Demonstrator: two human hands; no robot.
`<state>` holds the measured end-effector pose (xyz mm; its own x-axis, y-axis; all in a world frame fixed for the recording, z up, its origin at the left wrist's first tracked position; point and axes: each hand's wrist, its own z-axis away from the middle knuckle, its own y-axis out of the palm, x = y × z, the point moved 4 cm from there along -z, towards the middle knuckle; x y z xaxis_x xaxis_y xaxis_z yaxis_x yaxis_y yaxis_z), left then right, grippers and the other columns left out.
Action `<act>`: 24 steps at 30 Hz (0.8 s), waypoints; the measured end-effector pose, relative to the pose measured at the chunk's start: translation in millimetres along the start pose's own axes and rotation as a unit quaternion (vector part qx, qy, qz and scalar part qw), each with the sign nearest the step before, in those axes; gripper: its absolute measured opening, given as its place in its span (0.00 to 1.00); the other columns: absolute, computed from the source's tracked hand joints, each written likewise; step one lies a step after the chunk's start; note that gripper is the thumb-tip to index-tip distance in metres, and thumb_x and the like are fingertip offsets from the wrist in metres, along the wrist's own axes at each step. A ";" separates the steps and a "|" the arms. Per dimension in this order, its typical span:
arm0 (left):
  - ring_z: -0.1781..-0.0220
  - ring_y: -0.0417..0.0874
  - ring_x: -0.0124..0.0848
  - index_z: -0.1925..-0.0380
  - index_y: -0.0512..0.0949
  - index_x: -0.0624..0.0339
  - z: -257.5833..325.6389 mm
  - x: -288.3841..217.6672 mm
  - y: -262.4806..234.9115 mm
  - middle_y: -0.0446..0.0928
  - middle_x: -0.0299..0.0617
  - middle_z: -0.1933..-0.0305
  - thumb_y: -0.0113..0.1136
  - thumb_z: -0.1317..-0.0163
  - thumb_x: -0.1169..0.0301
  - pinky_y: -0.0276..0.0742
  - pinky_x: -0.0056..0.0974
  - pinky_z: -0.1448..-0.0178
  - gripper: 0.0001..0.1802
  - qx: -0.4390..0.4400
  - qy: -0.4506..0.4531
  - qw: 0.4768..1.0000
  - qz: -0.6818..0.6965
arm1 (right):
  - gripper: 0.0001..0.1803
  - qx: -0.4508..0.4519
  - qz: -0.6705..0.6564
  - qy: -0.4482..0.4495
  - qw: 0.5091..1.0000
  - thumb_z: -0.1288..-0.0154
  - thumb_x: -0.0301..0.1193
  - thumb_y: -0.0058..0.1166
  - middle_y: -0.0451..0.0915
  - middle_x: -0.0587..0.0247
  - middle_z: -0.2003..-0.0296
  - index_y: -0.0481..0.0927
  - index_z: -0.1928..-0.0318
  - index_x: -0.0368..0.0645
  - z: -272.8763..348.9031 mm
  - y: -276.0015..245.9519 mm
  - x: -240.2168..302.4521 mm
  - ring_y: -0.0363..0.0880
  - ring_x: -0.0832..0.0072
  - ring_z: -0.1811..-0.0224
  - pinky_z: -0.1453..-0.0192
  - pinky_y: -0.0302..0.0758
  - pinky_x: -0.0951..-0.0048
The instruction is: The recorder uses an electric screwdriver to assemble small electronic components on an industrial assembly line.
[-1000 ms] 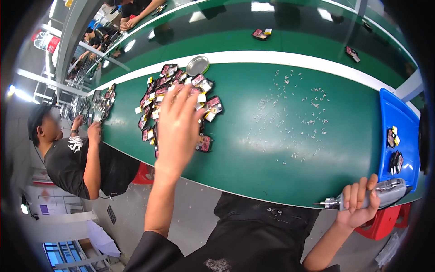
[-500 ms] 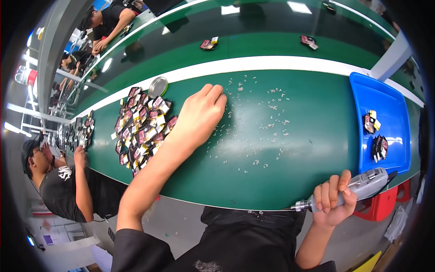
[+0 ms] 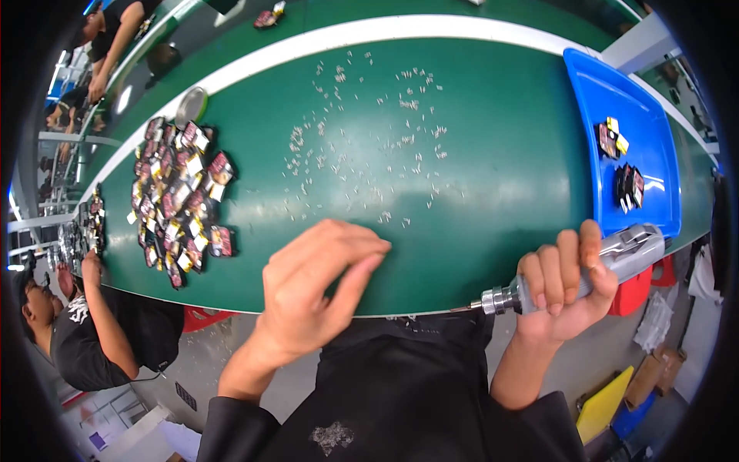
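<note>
In my right hand (image 3: 560, 285) is a grey powered screwdriver (image 3: 625, 258), the fingers wrapped round its body. Its slim metal tip points left, along the near table edge. My left hand (image 3: 315, 281) hovers by that edge, thumb and fingertips drawn together in a pinch. Whatever lies between the fingertips, if anything, is too small to make out. Beyond this hand, many tiny pale slivers (image 3: 408, 142) are strewn over the green tabletop (image 3: 508, 154). A heap of small black parts with pink and yellow-white labels (image 3: 181, 192) lies to the left.
A blue tray (image 3: 671, 185) at the right holds two small clusters of similar labelled parts (image 3: 629, 187). A round, shallow metal tin (image 3: 191, 106) stands behind the heap. A person in black (image 3: 108, 331) sits at the left. Red stools (image 3: 633, 292) are below the table.
My left hand has drawn back from the scattered slivers toward the near table edge. The view has shifted, and the right hand keeps its hold on the screwdriver.
</note>
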<state>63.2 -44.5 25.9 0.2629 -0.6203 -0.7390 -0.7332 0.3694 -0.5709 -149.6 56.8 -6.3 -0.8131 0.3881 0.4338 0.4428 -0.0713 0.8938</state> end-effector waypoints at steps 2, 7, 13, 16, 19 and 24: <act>0.68 0.83 0.37 0.71 0.80 0.71 10.8 -0.6 11.9 0.81 0.47 0.70 0.62 0.51 0.88 0.77 0.34 0.65 0.07 -0.021 0.002 0.997 0.070 | 0.04 -0.006 -0.013 -0.014 1.000 0.37 0.28 0.46 0.62 0.69 0.84 0.67 0.65 0.42 -4.0 15.9 -1.9 0.60 0.79 0.88 0.79 0.63 0.75; 0.69 0.82 0.34 0.72 0.80 0.72 25.8 1.3 29.1 0.82 0.49 0.69 0.62 0.49 0.87 0.75 0.32 0.66 0.05 -0.033 -0.078 0.960 0.266 | 0.06 0.072 -0.066 -0.059 0.993 0.35 0.30 0.48 0.65 0.68 0.82 0.70 0.60 0.44 -8.7 40.7 -5.2 0.64 0.79 0.85 0.74 0.68 0.72; 0.71 0.79 0.31 0.70 0.78 0.73 40.7 -3.7 47.4 0.80 0.50 0.69 0.55 0.35 0.77 0.74 0.32 0.66 0.08 -0.011 -0.153 0.845 0.513 | 0.06 -0.019 -0.071 -0.115 0.991 0.44 0.26 0.51 0.63 0.73 0.84 0.69 0.66 0.44 -4.6 58.4 -13.5 0.63 0.83 0.86 0.80 0.65 0.80; 0.71 0.77 0.30 0.69 0.77 0.72 42.7 -2.8 52.3 0.79 0.49 0.70 0.52 0.31 0.73 0.74 0.32 0.67 0.12 -0.001 -0.146 0.814 0.563 | 0.06 -0.026 -0.086 -0.108 0.990 0.44 0.26 0.52 0.63 0.73 0.84 0.69 0.66 0.44 -6.0 55.2 -17.6 0.63 0.83 0.86 0.79 0.65 0.79; 0.72 0.76 0.29 0.68 0.77 0.72 43.1 -2.1 55.5 0.79 0.48 0.70 0.51 0.30 0.71 0.73 0.31 0.67 0.13 0.009 -0.152 0.793 0.589 | 0.06 -0.025 -0.089 -0.098 0.991 0.44 0.26 0.52 0.63 0.73 0.84 0.69 0.66 0.44 -7.1 52.5 -20.1 0.63 0.83 0.86 0.79 0.65 0.79; 0.73 0.76 0.28 0.71 0.76 0.71 36.6 -3.9 52.1 0.79 0.47 0.71 0.52 0.31 0.74 0.73 0.32 0.68 0.12 0.025 -0.160 0.792 0.588 | 0.06 -0.025 -0.072 -0.090 0.993 0.44 0.26 0.52 0.63 0.73 0.84 0.69 0.66 0.44 -9.4 52.3 -14.8 0.63 0.83 0.87 0.80 0.65 0.79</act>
<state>47.0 2.5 -14.1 -0.4329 0.3773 -0.8187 -0.5654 0.5937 0.5726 -118.1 38.7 35.1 -0.7842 0.5551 0.2772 0.3039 -0.0459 0.9516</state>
